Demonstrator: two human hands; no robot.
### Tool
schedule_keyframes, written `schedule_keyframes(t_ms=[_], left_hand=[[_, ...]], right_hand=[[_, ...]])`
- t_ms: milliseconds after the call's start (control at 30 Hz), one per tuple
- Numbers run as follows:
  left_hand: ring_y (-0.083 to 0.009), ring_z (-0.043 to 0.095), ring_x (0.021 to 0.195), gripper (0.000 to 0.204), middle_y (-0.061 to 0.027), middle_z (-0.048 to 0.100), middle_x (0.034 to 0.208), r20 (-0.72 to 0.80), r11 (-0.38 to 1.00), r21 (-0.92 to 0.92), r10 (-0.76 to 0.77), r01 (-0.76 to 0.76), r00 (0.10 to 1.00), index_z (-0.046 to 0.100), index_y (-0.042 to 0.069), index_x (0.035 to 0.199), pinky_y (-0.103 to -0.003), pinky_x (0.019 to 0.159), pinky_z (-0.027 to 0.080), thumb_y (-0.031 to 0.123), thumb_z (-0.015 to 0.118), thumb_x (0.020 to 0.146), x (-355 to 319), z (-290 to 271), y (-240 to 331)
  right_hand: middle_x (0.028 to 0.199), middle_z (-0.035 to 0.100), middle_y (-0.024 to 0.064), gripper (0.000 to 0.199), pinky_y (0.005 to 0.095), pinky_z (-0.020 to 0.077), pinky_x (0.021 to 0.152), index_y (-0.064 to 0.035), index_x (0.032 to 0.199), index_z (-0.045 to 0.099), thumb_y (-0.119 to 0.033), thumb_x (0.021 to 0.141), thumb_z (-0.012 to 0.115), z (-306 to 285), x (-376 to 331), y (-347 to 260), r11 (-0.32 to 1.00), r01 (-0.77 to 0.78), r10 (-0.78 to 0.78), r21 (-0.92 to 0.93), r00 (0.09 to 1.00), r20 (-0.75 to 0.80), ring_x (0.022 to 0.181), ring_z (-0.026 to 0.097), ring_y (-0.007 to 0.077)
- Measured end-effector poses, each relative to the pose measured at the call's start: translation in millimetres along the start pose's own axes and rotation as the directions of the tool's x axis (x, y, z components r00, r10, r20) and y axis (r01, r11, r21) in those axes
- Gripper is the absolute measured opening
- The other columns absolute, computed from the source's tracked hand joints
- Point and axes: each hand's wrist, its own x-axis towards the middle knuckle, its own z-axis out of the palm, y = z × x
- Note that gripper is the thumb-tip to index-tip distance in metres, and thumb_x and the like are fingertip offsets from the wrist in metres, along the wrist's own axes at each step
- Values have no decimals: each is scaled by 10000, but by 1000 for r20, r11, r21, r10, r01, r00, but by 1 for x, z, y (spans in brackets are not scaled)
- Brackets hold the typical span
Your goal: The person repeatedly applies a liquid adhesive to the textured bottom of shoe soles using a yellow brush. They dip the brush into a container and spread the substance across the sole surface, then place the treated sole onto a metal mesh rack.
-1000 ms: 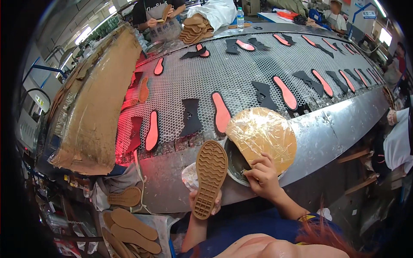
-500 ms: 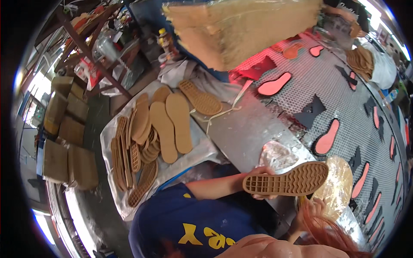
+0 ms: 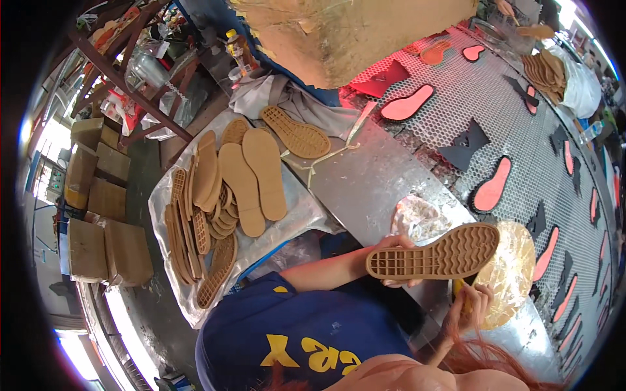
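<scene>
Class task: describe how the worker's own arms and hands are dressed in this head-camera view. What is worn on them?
Both hands are bare, with no gloves: the left hand and the right hand. The left forearm is uncovered up to a short dark-blue shirt sleeve; the shirt carries yellow lettering. No rings or watch are discernible.

A single head-worn fisheye view looks steeply down and toward the person's left, close over their own torso at the lower centre. The metal table [image 3: 365, 182] runs diagonally from upper centre to lower right, the mesh conveyor [image 3: 521, 124] fills the upper right, and the floor bends along the left rim.
</scene>
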Motion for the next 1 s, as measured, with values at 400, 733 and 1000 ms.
schedule_keyframes(t_ms=[400,733,1000], left_hand=[[-353,607,585,722,-337,534,918,47,994,-42,107,-105,993,273,29,1419,-354,386,527,376,460,814,-6,-17,-12],[-293,616,591,802,-296,522,971,-129,996,85,47,-36,991,285,-17,1391,-320,458,552,440,517,774,-8,10,-5],[-324,654,697,801,-266,485,1082,-115,985,154,98,-80,989,272,-26,1375,-335,548,588,447,574,803,-13,-7,-11]], right_hand=[[716,550,90,158,409,422,796,-18,805,624,67,677,662,-6,-5,12,995,53,-51,86,999,-16,773,529,266],[682,540,70,198,328,434,644,-40,787,679,75,628,702,-6,0,6,991,75,-79,108,996,36,705,540,235],[670,550,61,111,220,394,498,13,843,674,53,742,658,-9,-12,15,759,-421,490,496,872,-8,545,539,121]])
